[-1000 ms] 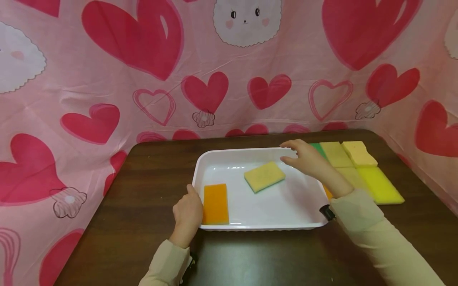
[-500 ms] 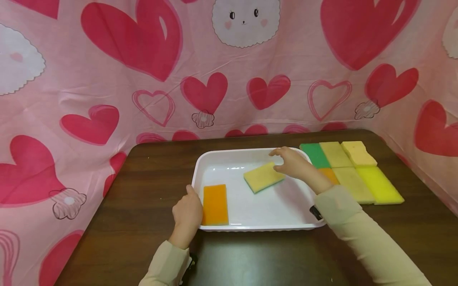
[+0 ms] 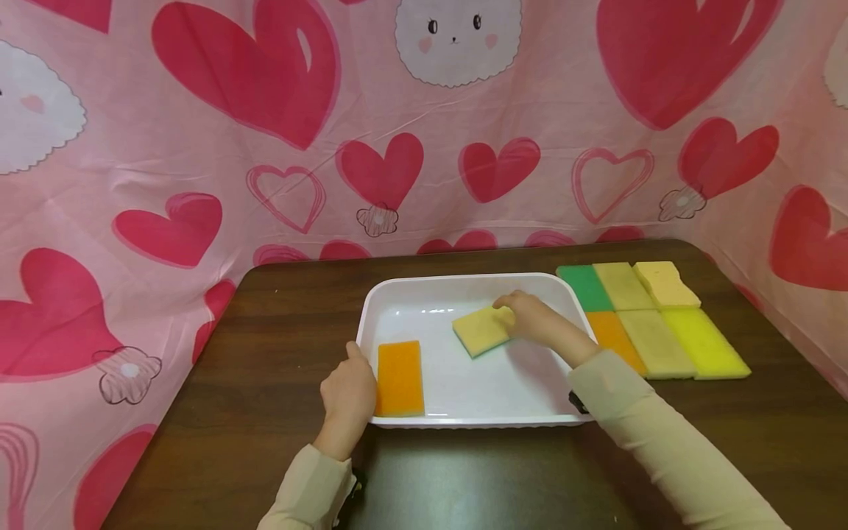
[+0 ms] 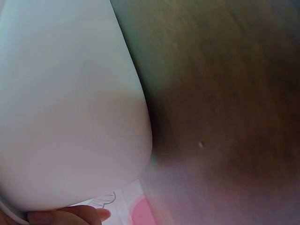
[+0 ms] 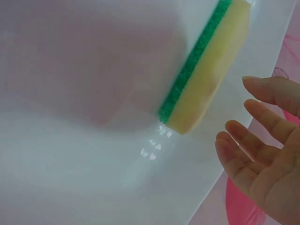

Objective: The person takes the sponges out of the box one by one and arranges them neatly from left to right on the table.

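Observation:
A white rectangular tray (image 3: 464, 397) sits on the table. My left hand (image 3: 349, 390) grips its left rim near the front corner; in the left wrist view the fingers (image 4: 70, 215) curl at the rim. Inside, an orange sponge (image 3: 400, 379) lies along the left wall. A yellow sponge (image 3: 478, 331) with a green scouring layer underneath lies tilted in the middle. Over its right end reaches my right hand (image 3: 535, 320), overlapping it in the head view. In the right wrist view that hand's fingers are spread and relaxed, a little apart from the yellow sponge (image 5: 211, 65).
Right of the tray, several sponges lie in two rows: a green one (image 3: 585, 287), an orange one (image 3: 614, 338), tan ones, a bright yellow one (image 3: 705, 342) and a pale wavy-edged one (image 3: 665, 283). A pink heart-printed cloth (image 3: 397, 96) hangs behind the dark wooden table (image 3: 265, 353).
My right hand has moved left and down from the tray's back right corner to the yellow sponge's right end. My left hand has stayed on the rim.

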`<state>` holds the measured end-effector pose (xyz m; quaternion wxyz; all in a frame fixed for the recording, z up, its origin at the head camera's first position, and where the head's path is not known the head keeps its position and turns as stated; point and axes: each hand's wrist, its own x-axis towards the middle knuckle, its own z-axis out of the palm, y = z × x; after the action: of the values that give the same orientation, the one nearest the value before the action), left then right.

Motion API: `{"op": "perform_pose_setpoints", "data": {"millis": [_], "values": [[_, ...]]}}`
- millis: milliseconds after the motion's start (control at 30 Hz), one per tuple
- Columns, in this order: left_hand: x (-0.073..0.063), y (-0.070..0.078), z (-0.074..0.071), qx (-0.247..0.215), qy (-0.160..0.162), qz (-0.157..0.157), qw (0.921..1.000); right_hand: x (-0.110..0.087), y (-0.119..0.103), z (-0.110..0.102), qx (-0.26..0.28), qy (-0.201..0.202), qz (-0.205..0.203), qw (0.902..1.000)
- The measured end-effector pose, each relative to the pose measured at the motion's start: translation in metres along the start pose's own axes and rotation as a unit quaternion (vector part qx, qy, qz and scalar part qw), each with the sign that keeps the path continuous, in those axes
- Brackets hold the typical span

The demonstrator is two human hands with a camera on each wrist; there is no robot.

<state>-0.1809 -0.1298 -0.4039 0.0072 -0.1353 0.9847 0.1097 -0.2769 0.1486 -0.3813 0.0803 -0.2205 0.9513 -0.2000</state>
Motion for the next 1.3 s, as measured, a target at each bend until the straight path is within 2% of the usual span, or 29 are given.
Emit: {"op": "perform_pose_setpoints", "data": {"millis": [300, 567, 733, 900, 1300], "values": [[0.000, 0.000, 0.001, -0.006, 0.006, 0.002, 1.0000, -0.001, -0.003, 0.014, -0.020, -0.006, 0.018, 0.9996], [0.000, 0.000, 0.002, -0.004, 0.017, 0.007, 0.9998, -0.002, -0.002, 0.019, -0.036, 0.017, 0.017, 0.9991], [0.000, 0.000, 0.001, -0.003, 0.016, 0.006, 0.9999, -0.001, -0.002, 0.019, -0.044, -0.011, 0.038, 0.9983], [-0.001, 0.000, 0.001, -0.003, 0.016, 0.007, 0.9998, -0.001, -0.001, 0.019, -0.029, -0.043, 0.062, 0.9967], [0.001, 0.000, 0.001, -0.005, 0.013, 0.005, 0.9999, -0.002, 0.001, 0.020, -0.015, -0.059, 0.081, 0.9949]]}}
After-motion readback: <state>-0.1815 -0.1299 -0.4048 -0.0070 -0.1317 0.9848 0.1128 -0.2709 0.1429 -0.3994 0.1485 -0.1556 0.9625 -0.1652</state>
